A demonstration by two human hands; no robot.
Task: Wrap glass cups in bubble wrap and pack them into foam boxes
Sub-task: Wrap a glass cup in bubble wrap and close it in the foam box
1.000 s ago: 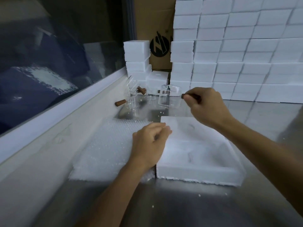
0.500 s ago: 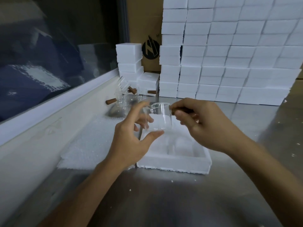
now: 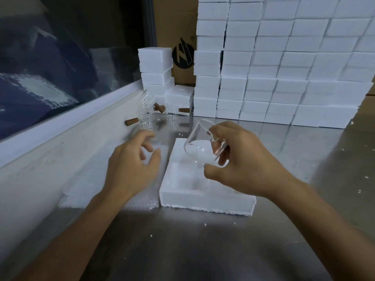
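My right hand (image 3: 241, 163) grips a clear glass cup (image 3: 199, 146), tilted on its side above the open white foam box (image 3: 205, 196) on the steel table. The cup's handle is hidden in my fingers. My left hand (image 3: 132, 165) hovers open over the sheet of bubble wrap (image 3: 91, 179) lying left of the box, fingers spread and holding nothing. More glass cups with brown wooden handles (image 3: 146, 120) stand at the back by the wall.
A tall wall of stacked white foam boxes (image 3: 284, 78) fills the back right, with a shorter stack (image 3: 156, 72) and a cardboard carton (image 3: 182, 55) behind. A window ledge (image 3: 60, 128) runs along the left. Foam crumbs dot the table.
My left hand has let go of the cup and moved left over the bubble wrap. My right hand has tilted the cup on its side above the foam box.
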